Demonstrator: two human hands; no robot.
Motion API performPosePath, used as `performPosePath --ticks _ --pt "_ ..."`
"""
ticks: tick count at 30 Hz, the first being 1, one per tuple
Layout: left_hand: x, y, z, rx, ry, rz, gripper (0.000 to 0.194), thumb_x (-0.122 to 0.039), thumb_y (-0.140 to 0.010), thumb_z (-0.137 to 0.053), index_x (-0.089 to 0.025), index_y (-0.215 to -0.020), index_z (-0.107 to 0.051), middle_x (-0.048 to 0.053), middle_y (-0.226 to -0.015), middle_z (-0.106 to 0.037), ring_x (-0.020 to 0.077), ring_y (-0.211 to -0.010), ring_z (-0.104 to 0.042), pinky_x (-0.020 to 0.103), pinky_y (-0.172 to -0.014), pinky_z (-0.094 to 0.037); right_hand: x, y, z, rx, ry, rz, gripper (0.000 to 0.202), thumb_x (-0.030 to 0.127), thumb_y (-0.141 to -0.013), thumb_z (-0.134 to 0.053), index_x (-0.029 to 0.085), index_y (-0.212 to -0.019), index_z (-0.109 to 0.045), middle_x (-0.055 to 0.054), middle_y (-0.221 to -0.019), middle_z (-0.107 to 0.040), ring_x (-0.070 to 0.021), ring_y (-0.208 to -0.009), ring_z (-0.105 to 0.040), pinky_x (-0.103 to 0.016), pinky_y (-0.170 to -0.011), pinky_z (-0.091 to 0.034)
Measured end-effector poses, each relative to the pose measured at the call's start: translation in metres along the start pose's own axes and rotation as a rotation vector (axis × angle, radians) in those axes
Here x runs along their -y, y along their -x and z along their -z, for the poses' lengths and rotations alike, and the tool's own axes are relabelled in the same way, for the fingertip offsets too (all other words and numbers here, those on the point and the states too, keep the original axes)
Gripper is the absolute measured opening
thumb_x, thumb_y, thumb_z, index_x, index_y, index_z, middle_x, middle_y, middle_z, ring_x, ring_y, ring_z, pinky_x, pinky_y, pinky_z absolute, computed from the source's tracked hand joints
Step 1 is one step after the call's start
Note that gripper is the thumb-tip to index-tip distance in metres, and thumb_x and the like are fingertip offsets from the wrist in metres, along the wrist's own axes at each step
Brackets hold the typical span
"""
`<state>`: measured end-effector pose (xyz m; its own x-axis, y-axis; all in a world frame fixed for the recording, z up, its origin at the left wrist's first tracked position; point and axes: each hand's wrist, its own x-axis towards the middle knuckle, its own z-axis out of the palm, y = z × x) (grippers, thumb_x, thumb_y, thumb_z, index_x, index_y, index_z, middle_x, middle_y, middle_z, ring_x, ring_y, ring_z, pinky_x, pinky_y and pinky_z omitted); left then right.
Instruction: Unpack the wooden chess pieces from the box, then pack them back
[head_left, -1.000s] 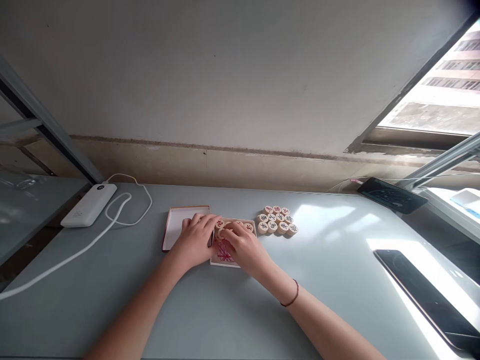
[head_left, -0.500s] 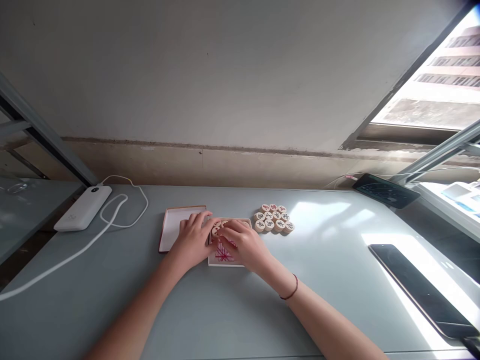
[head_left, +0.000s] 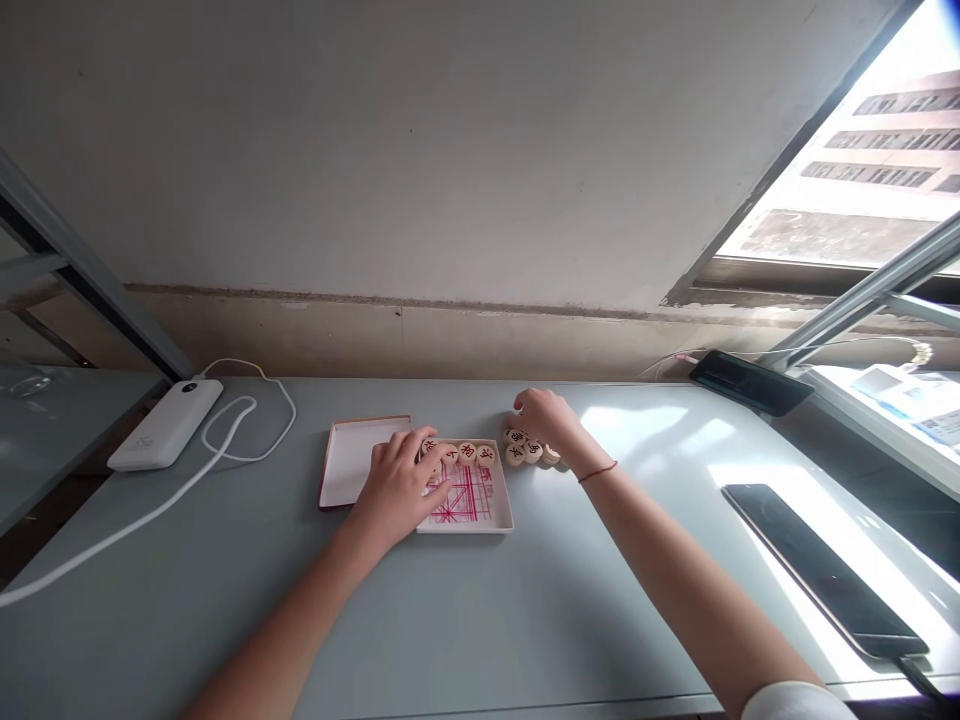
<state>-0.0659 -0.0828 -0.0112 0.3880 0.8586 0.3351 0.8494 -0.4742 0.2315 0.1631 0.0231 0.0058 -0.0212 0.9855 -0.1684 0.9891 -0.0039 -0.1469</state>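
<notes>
R hand [head_left: 551,418] is over the far side of the stack [head_left: 516,455], palm down, fingers curled in w/ tips bent down at its far L corner. Fingertips mostly hidden behind the hand, so can't make out how wide the grip is or whether a pc is in it. Thin dark red bracelet [head_left: 598,471] on that wrist; white sleeve [head_left: 795,700] at the elbow, bottom edge of view.

L hand [head_left: 397,485] is at the L side of the box [head_left: 495,525], fingers half bent and apart, thumb well clear of the index and reaching in over the floor. Can't make out if it has hold of a pc at the row's L end.

Stack = round wooden pcs w/ characters on top, on the desk just R of the box; part is under R hand. Box: shallow, white-rimmed, red lines on its floor. Inside, along the far side, a row [head_left: 466,453] of pcs, red characters up. Lid [head_left: 360,465] lies L of the box, white inside up, partly behind L hand.

Further out on the grey desk [head_left: 450,620]: white power bank [head_left: 165,425] far L w/ looped white cable [head_left: 150,530]; dark phone [head_left: 821,570] nr R edge, in sun; another dark device [head_left: 750,380] back R. Wall [head_left: 412,200] behind, window [head_left: 862,170] upper R, bldg outside.
</notes>
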Motion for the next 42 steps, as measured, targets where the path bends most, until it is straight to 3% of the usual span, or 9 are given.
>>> performPosePath --ticks 8,11,16,22,27,32,35,39,42 --pt "0.002 0.001 0.000 -0.077 0.051 -0.001 0.027 -0.023 -0.086 -0.056 -0.024 -0.112 -0.060 0.008 -0.118 -0.059 0.0267 -0.106 -0.053 0.043 -0.087 -0.045 0.006 0.012 0.019 -0.080 -0.084 0.030 0.025 0.026 -0.079 -0.062 0.016 -0.101 -0.069 -0.013 -0.098 -0.071 -0.0250 -0.085 -0.067 -0.028 -0.061 -0.046" --pt "-0.003 0.002 -0.003 -0.138 0.136 -0.019 0.035 -0.032 -0.090 -0.054 -0.024 -0.124 -0.054 0.008 -0.115 -0.060 0.0246 -0.105 -0.057 0.042 -0.091 -0.046 0.018 0.040 0.020 -0.112 -0.466 0.151 0.031 0.038 -0.081 -0.062 0.020 -0.105 -0.068 -0.008 -0.101 -0.071 -0.0205 -0.076 -0.068 -0.026 -0.055 -0.049" --pt "-0.017 0.005 -0.006 -0.187 0.296 -0.050 0.040 -0.033 -0.095 -0.048 -0.027 -0.133 -0.044 0.007 -0.116 -0.060 0.0212 -0.105 -0.060 0.036 -0.089 -0.051 0.039 0.085 -0.001 0.144 -0.997 0.417 0.032 0.043 -0.079 -0.065 0.020 -0.100 -0.070 -0.006 -0.091 -0.072 -0.0183 -0.075 -0.068 -0.026 -0.056 -0.054" --pt "-0.018 0.005 -0.009 -0.140 0.347 -0.017 0.025 -0.017 -0.090 -0.050 -0.023 -0.113 -0.056 0.005 -0.109 -0.057 0.0196 -0.102 -0.061 0.034 -0.087 -0.053 0.026 0.082 -0.016 0.149 -1.194 0.381 0.038 0.047 -0.078 -0.066 0.016 -0.100 -0.065 -0.008 -0.093 -0.071 -0.0182 -0.080 -0.068 -0.028 -0.064 -0.056" --pt "-0.015 0.001 -0.013 -0.109 0.279 -0.066 0.014 -0.006 -0.081 -0.053 -0.020 -0.080 -0.055 0.003 -0.096 -0.061 0.0193 -0.095 -0.060 0.036 -0.085 -0.049 0.013 0.078 -0.015 0.038 -1.123 0.264 0.037 0.047 -0.078 -0.066 0.018 -0.102 -0.063 -0.006 -0.087 -0.068 -0.0198 -0.080 -0.068 -0.032 -0.068 -0.057" --pt "-0.014 -0.003 -0.015 -0.053 0.097 -0.076 0.011 -0.011 -0.082 -0.058 -0.020 -0.076 -0.059 0.002 -0.100 -0.067 0.0228 -0.099 -0.057 0.042 -0.085 -0.044 0.018 0.085 -0.020 -0.035 -0.986 0.408 0.023 0.035 -0.086 -0.057 0.021 -0.102 -0.067 -0.008 -0.109 -0.058 -0.0162 -0.086 -0.065 -0.028 -0.071 -0.058" --pt "-0.008 -0.003 -0.011 -0.030 0.045 -0.020 0.003 -0.020 -0.083 -0.061 -0.021 -0.085 -0.063 0.005 -0.107 -0.065 0.0240 -0.101 -0.056 0.042 -0.086 -0.044 0.024 0.091 -0.025 -0.118 -0.811 0.501 0.023 0.025 -0.087 -0.053 0.024 -0.106 -0.067 -0.007 -0.108 -0.060 -0.0140 -0.079 -0.064 -0.030 -0.073 -0.057" --pt "0.007 -0.003 -0.006 0.023 0.001 0.014 0.039 -0.028 -0.079 -0.062 -0.022 -0.118 -0.058 0.009 -0.125 -0.058 0.0295 -0.118 -0.049 0.046 -0.096 -0.041 0.034 0.095 -0.036 -0.260 -0.523 0.629 0.023 0.016 -0.087 -0.054 0.022 -0.106 -0.065 -0.007 -0.105 -0.065 -0.0178 -0.086 -0.064 -0.031 -0.073 -0.051" --pt "0.014 -0.003 -0.007 0.060 -0.017 0.013 0.048 -0.028 -0.081 -0.057 -0.020 -0.128 -0.051 0.010 -0.134 -0.054 0.0310 -0.126 -0.044 0.048 -0.101 -0.037 0.038 0.094 -0.045 -0.344 -0.315 0.692 0.013 0.016 -0.090 -0.052 0.019 -0.091 -0.065 -0.007 -0.095 -0.067 -0.0199 -0.088 -0.062 -0.031 -0.072 -0.045"
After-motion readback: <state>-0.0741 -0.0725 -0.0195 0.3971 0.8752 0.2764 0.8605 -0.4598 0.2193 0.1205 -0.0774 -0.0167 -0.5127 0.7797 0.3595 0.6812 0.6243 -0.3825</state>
